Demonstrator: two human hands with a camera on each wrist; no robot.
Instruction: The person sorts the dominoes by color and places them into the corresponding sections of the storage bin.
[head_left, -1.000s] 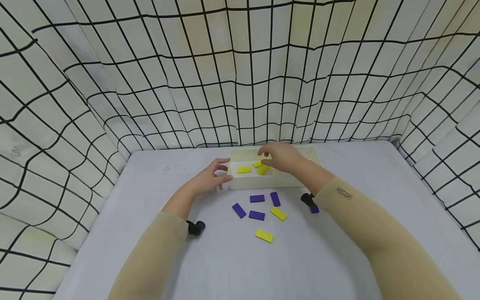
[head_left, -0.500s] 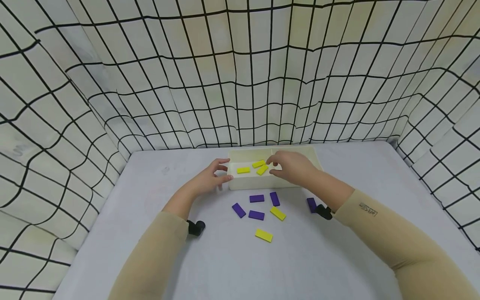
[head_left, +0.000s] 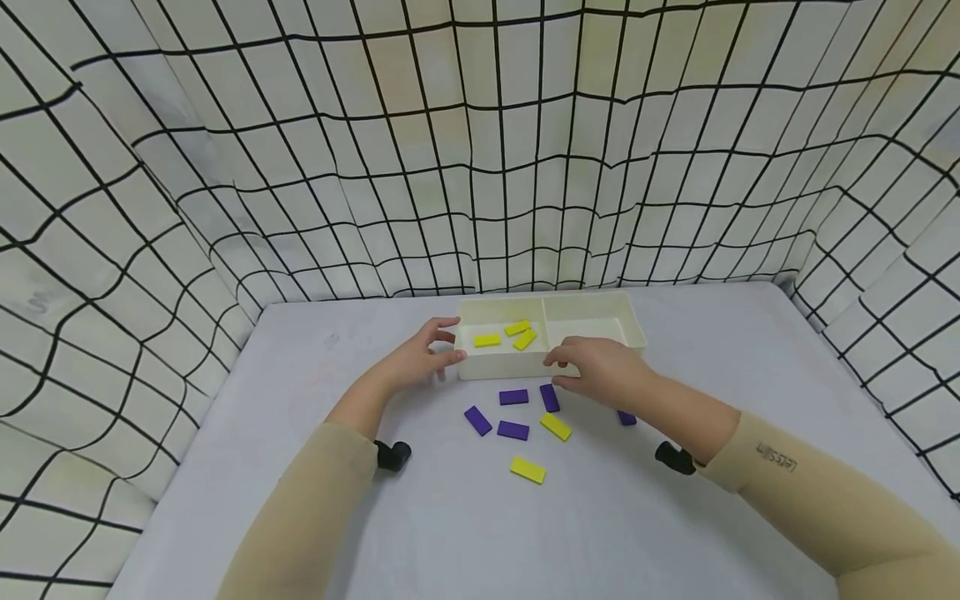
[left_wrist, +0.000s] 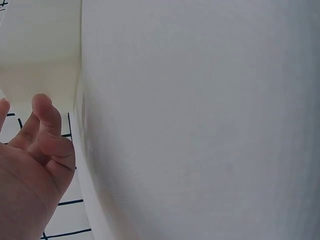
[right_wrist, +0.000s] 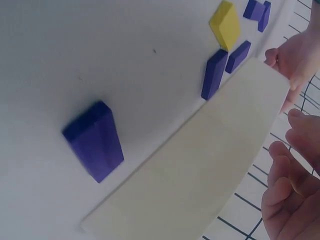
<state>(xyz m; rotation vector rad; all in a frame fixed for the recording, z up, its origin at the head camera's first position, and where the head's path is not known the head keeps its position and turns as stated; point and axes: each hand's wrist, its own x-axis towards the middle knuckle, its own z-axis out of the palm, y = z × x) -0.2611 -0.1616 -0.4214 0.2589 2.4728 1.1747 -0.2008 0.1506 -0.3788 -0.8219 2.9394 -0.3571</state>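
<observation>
In the head view a white two-compartment box (head_left: 495, 365) stands at the back of the table. My left hand (head_left: 411, 358) rests at its left end, thumb and fingertips against the wall. Over the box's front edge hovers my right hand (head_left: 603, 367), fingers loosely bent, holding nothing. Yellow blocks (head_left: 487, 340) lie in the left compartment. In front of the box are several purple blocks (head_left: 513, 431), one partly hidden by the right wrist. A yellow block (head_left: 556, 427) lies among them, and another yellow block (head_left: 528, 470) is nearer me.
A white cloth covers the table (head_left: 465, 533). Black netting (head_left: 510, 158) over pale walls encloses the back and both sides. A dark camera mount (head_left: 392, 457) sits on the left wrist, another camera mount (head_left: 675, 458) on the right.
My right hand has moved from over the left compartment to the right and toward me, uncovering the right compartment and the yellow blocks. The left hand has stayed at the box.
</observation>
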